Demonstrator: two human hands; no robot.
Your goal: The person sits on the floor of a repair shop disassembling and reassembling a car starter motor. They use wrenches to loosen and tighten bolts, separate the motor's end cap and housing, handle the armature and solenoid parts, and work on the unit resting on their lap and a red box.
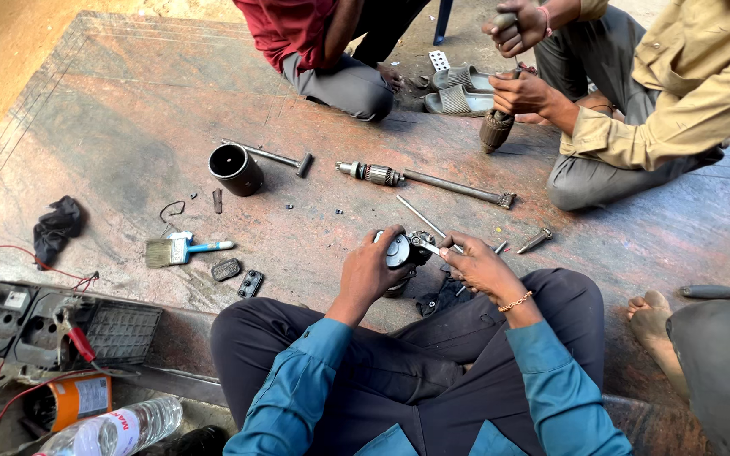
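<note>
I sit cross-legged on a rusty metal sheet (128, 110). My left hand (369, 268) grips a round silver and black motor part (400, 251) held over my knees. My right hand (476, 263) holds a thin silver tool (431, 247) with its tip against that part. A dark rag (443, 295) lies under my right hand. A long thin rod (420, 216) rests on the sheet just beyond the part.
On the sheet lie a black cylinder housing (235, 169), an armature with shaft (424, 179), a hammer-like tool (274, 156), a paintbrush (181, 250) and a screwdriver (720, 292). A person in a tan shirt (678, 84) holds another armature (495, 128). A battery (10, 317) and bottle (120, 429) sit at left.
</note>
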